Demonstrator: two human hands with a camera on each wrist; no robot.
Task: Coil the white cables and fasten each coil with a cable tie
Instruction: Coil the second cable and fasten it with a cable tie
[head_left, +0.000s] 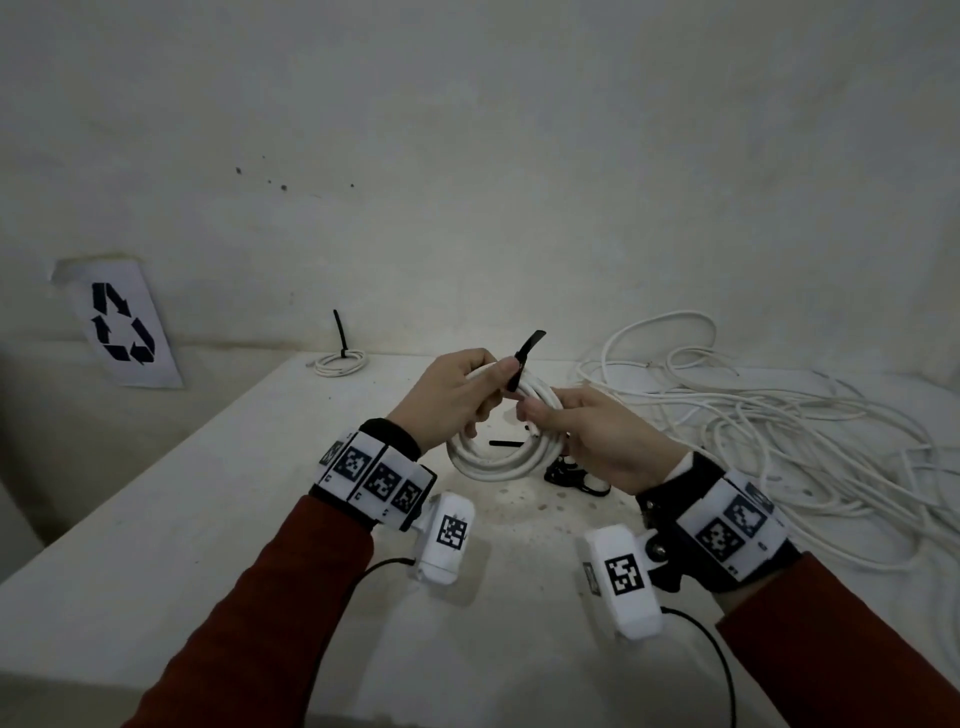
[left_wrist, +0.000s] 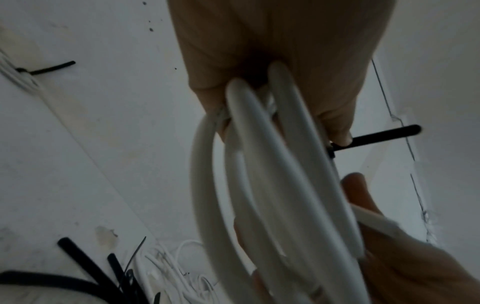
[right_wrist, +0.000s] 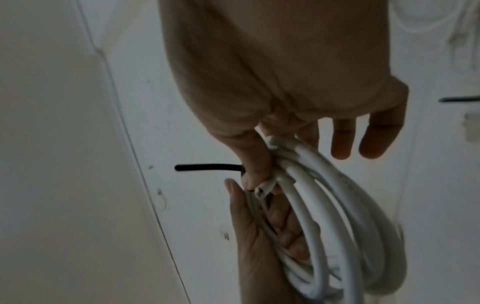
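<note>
Left hand (head_left: 451, 397) gripping a white cable coil (head_left: 498, 457) held above the worktop (head_left: 208, 519), black cable tie (head_left: 524, 358) at its thumb, right hand (head_left: 597, 441) pinching the coil's right side, loose cables (head_left: 779, 426) far right

Seen along the right hand (right_wrist: 280, 86): thumb and forefinger pinching the white coil (right_wrist: 337, 216) at its top, the other fingers (right_wrist: 379, 133) hanging loose beside it. Below, the left hand (right_wrist: 259, 236) curled round the loops. A black cable tie (right_wrist: 205, 167) jutting leftward from the pinch (its head hidden).
</note>
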